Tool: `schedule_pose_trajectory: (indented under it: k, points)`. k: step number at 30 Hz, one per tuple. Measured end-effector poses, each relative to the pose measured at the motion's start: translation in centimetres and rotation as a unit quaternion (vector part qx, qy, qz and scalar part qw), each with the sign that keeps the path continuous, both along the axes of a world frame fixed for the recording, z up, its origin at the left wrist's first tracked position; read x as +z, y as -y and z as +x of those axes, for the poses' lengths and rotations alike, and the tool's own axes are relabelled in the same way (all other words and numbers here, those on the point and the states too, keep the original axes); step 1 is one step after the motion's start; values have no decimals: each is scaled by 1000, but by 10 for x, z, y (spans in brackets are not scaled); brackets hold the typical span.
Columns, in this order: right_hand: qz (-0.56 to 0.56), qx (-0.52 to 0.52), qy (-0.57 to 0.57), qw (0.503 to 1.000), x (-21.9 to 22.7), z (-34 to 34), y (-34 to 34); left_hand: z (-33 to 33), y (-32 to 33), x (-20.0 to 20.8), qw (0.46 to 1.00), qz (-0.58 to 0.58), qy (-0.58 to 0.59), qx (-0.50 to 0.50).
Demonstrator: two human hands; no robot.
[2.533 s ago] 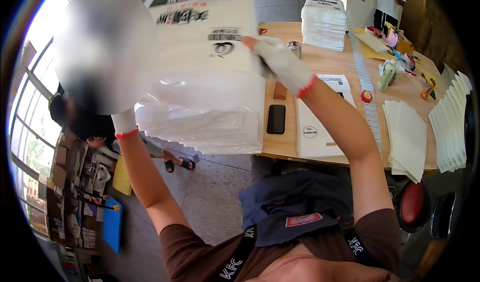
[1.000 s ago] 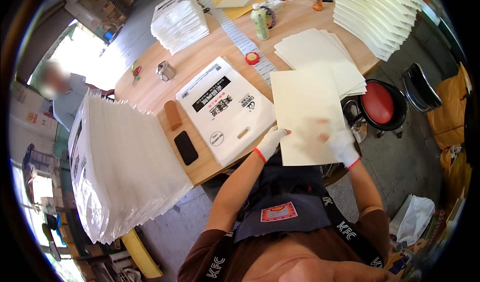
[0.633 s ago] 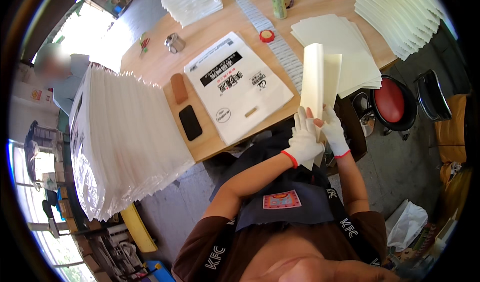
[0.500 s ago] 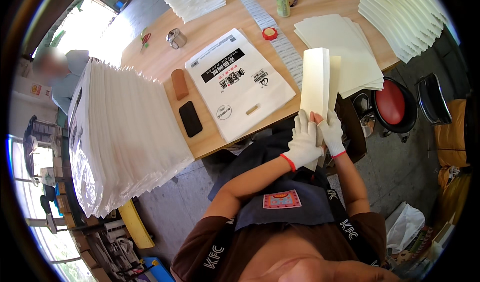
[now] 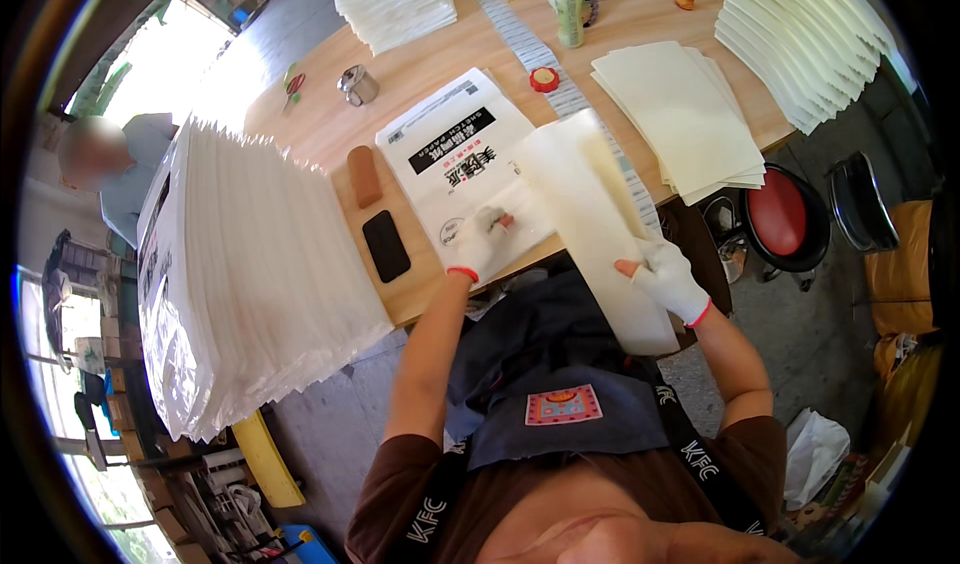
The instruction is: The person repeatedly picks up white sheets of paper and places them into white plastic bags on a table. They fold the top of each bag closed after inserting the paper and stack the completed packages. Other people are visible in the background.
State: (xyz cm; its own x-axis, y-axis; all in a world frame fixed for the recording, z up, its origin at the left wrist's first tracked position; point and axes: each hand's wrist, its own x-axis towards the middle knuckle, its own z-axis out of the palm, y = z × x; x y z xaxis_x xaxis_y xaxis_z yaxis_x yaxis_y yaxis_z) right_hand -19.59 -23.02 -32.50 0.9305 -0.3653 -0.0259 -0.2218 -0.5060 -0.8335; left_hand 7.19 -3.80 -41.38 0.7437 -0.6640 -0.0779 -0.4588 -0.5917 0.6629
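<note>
My left hand, in a white glove with bare fingertips, is at the near end of the top white printed plastic bag. Its fingers are curled together on the bag, around where the handle hole lies. My right hand, gloved the same way, grips a bent sheaf of cream paper by its right edge, thumb on top. The sheaf slants from above the bag down toward my lap and covers the bag's right side. How many sheets it holds I cannot tell.
Left of the bags lie a black phone and a brown block, beside a tall pile of filled bags. Cream sheets are stacked right of a long ruler strip bearing a red round object. A person is at far left.
My left hand has left the paper and moved left onto the bag. The sheaf, upright and folded narrow between both hands before, now spreads wider and tilts left, held by my right hand alone.
</note>
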Motion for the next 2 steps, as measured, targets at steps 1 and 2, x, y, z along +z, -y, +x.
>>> schedule_pose_trajectory:
  k: [1, 2]
  points:
    - [-70, 44, 5, 997, 4, 6, -5, 10, 3, 2, 994, 8, -101, 30]
    - [-106, 78, -73, 989, 12, 14, -11, 8, -1, 1, 994, 8, -102, 33]
